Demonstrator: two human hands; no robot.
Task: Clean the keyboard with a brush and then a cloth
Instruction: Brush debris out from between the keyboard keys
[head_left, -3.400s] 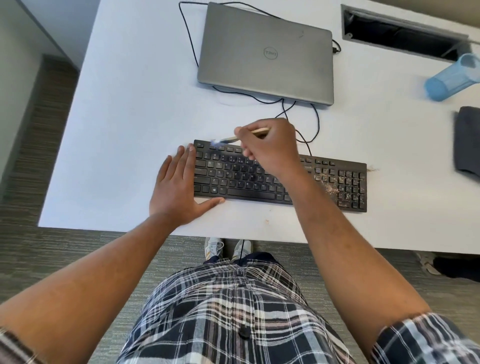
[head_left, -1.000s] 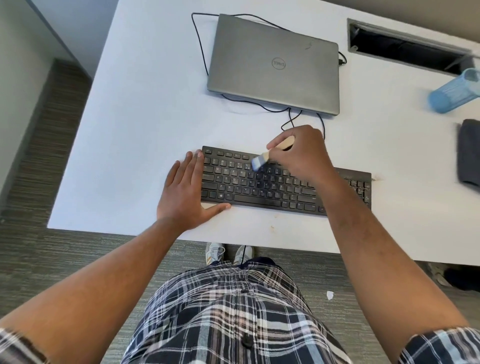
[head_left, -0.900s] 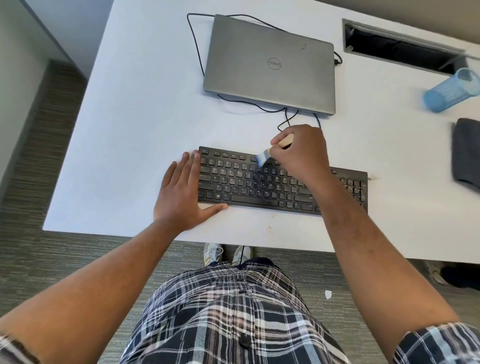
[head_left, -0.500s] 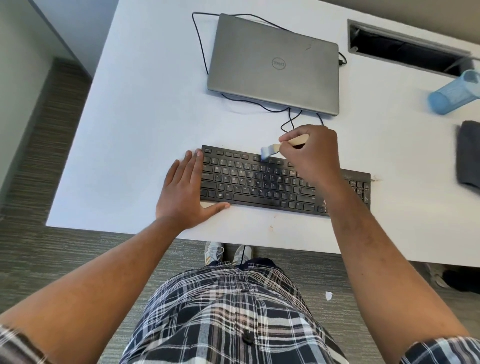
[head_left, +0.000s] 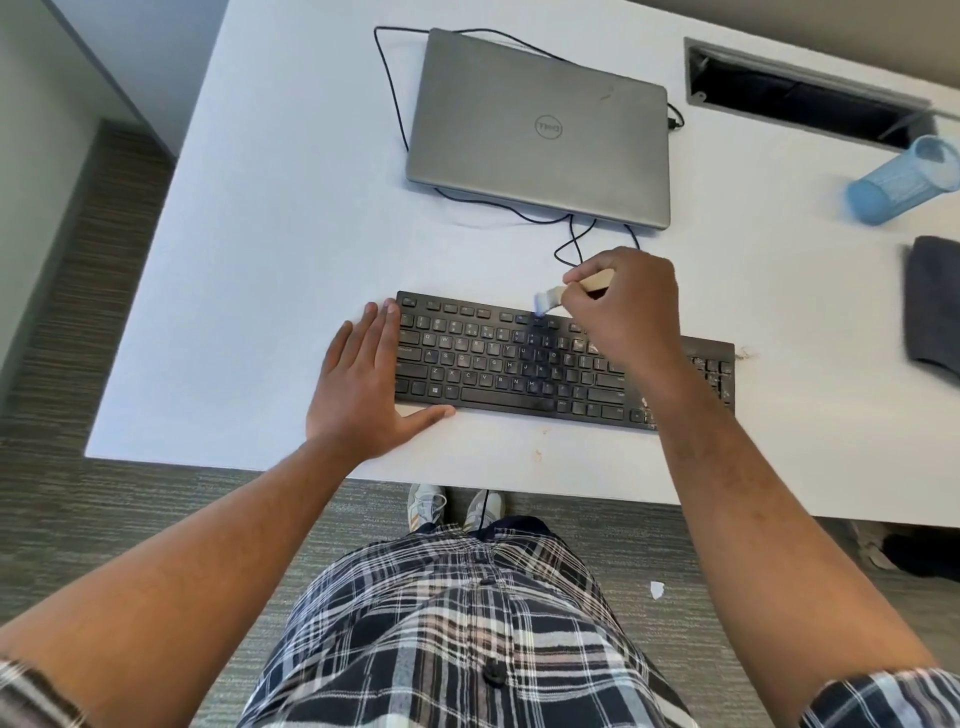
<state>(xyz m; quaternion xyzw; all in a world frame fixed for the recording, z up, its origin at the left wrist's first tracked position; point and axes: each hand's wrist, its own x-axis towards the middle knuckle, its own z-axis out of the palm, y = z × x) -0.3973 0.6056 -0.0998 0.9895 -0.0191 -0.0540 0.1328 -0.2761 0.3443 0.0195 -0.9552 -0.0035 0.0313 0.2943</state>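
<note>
A black keyboard (head_left: 498, 358) lies near the front edge of the white desk (head_left: 270, 249). Brown crumbs sit on its right number pad. My right hand (head_left: 626, 306) grips a small brush (head_left: 550, 299) by its wooden handle, bristles on the keyboard's top row, right of the middle. My left hand (head_left: 363, 384) lies flat on the desk against the keyboard's left end, fingers straight, thumb along the front edge. A dark grey cloth (head_left: 932, 306) lies at the desk's right edge.
A closed grey laptop (head_left: 540, 130) sits behind the keyboard, its black cable (head_left: 389, 88) looping to the keyboard. A blue cup (head_left: 904, 179) lies tipped at the far right. A cable slot (head_left: 800, 98) opens in the desk's back right. Crumbs dot the desk front.
My right hand has carried the brush from the keyboard's left end towards the right, now stroking along the top row. My left hand has stayed flat at the left end.
</note>
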